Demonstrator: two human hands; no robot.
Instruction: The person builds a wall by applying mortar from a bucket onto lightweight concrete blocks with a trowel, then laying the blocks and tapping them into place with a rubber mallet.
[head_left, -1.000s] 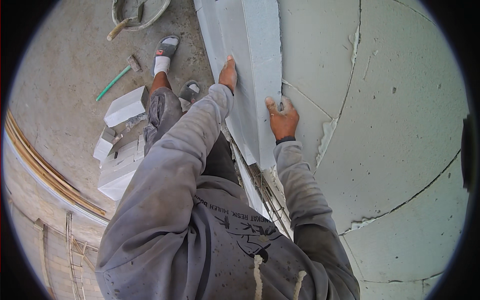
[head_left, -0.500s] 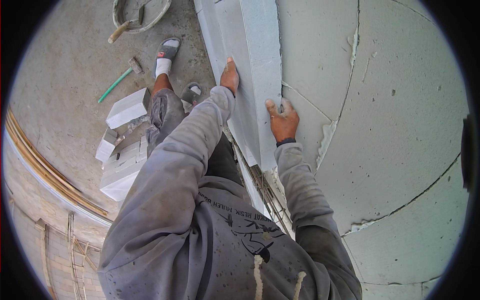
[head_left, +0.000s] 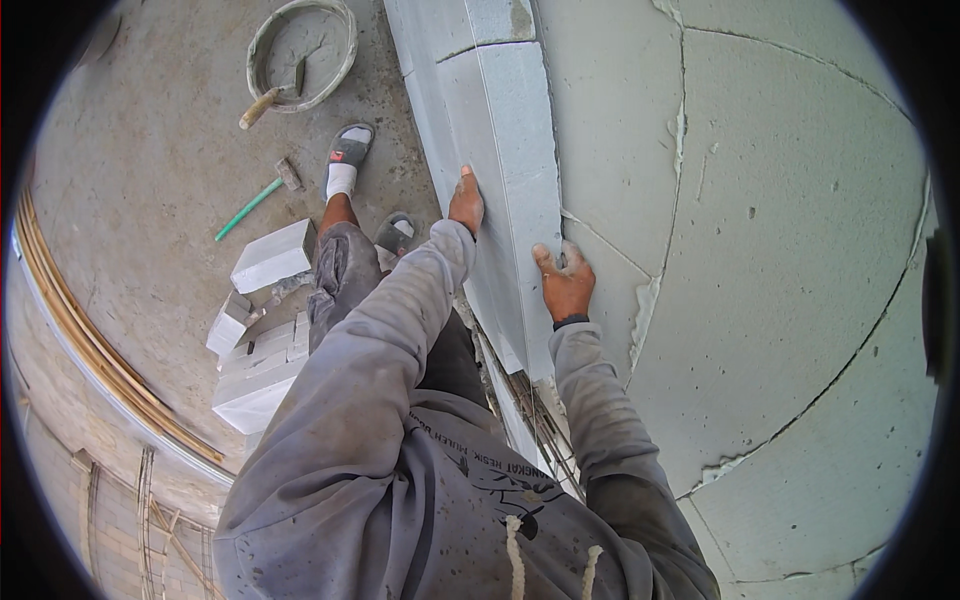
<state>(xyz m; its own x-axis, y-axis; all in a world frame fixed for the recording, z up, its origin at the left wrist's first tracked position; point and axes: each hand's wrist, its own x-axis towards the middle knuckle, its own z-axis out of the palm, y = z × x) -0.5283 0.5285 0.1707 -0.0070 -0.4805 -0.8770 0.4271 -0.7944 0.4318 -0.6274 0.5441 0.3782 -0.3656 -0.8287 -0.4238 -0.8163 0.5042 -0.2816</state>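
A long pale lightweight concrete block [head_left: 512, 160] forms the top of a narrow wall, with a joint at its far end. My left hand [head_left: 466, 203] lies against the block's left face, its visible digit stretched out; its other fingers are hidden. At the right edge, my right hand [head_left: 568, 288] grips the block with its thumb near the top edge and its fingers bent, partly out of sight. A thin string line [head_left: 492, 110] runs lengthwise along the block, between my hands.
Left of the wall, a round mortar tub [head_left: 350, 70] holds a wooden-handled trowel [head_left: 262, 106]. A green-handled mallet [head_left: 248, 210] and several white blocks [head_left: 272, 255] lie near my feet. Wooden strips [head_left: 95, 335] curve along the left. Large pale panels [head_left: 790, 220] spread to the right.
The view has shifted, so the tub, mallet and wall sit lower in the picture and more of the far joint shows. Both hands stay on the block in nearly the same places.
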